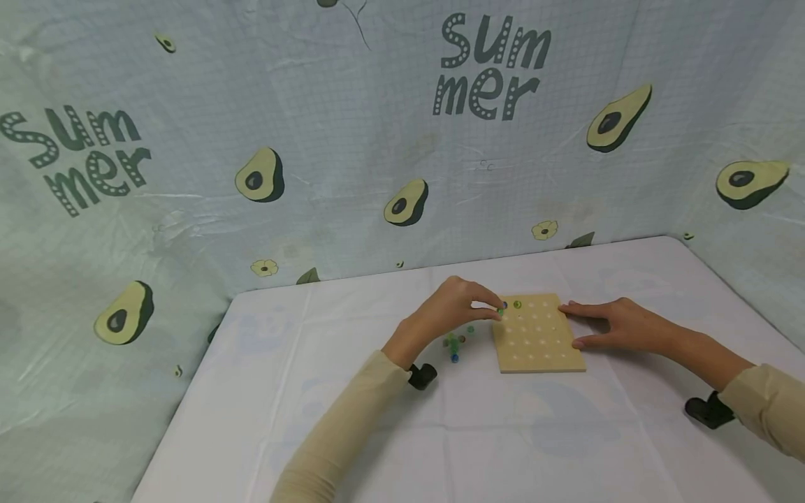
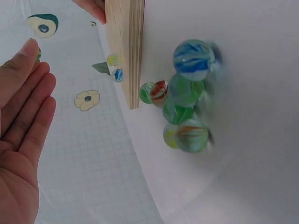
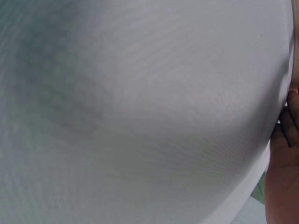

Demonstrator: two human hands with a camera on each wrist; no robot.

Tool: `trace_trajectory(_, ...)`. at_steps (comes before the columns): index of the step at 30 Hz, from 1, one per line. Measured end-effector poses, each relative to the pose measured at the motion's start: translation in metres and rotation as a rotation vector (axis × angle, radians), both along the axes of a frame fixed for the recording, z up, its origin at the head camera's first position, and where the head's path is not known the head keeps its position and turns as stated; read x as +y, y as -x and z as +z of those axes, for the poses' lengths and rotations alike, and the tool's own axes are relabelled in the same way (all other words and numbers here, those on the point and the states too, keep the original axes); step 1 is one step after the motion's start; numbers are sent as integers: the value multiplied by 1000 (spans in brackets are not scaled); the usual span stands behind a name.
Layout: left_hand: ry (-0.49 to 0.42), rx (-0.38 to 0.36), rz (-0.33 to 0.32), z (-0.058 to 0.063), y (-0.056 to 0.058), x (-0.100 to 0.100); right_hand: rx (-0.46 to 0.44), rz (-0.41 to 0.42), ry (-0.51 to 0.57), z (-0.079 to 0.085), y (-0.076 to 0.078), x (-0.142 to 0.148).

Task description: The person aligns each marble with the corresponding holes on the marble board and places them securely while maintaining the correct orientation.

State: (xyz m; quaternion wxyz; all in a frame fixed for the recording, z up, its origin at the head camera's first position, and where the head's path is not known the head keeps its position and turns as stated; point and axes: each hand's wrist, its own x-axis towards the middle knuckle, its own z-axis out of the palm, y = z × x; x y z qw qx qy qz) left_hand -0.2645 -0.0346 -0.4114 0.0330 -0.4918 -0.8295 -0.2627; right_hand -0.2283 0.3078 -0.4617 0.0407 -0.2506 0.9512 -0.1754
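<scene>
My left hand (image 1: 442,311) pinches a green marble (image 1: 500,312) between thumb and fingertips, over the left edge of a square wooden board (image 1: 534,365) with rows of shallow hollows. In the left wrist view a sliver of this marble shows past the thumb. Two marbles, one blue (image 2: 117,75) and one yellow (image 2: 112,59), sit on the board along its far row. At the board's right side, my right hand (image 1: 619,325) rests with fairly straight fingers at the far corner and the thumb lower on the edge.
Several loose glass marbles lie in a cluster left of the board, among them a blue one (image 2: 192,59), a red one (image 2: 159,93) and an orange-streaked one (image 2: 192,136). A white cloth (image 1: 365,426) covers the table, and a printed curtain (image 1: 339,140) hangs behind it.
</scene>
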Motion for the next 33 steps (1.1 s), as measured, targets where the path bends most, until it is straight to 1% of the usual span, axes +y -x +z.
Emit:
trace_trajectory(2,10,8,4,0,0,2,2,5,1,0,0,-1)
trace_trajectory(6,28,1,19,0,-1,7,-1,3,-3,1,0,-1)
trace_trajectory(10,54,15,48,0,-3,12,-11,-2,-6,0,0,-1)
trace_trajectory(14,52,14,73,2,-4,17,-14,-5,-8,0,1,-1)
trace_trajectory(17,52,12,98,3,-5,20,-8,-6,-14,1,1,-1)
trace_trajectory(22,79,14,163,5,-5,26,1,-4,-29,0,3,-1)
trace_trajectory(25,75,-4,189,6,-5,30,-2,-3,-35,0,3,-2)
trace_trajectory(27,62,-15,195,6,-5,33,-6,-3,-32,0,3,-2)
trace_trajectory(33,-7,-52,207,2,-4,40,-4,1,-20,1,2,0)
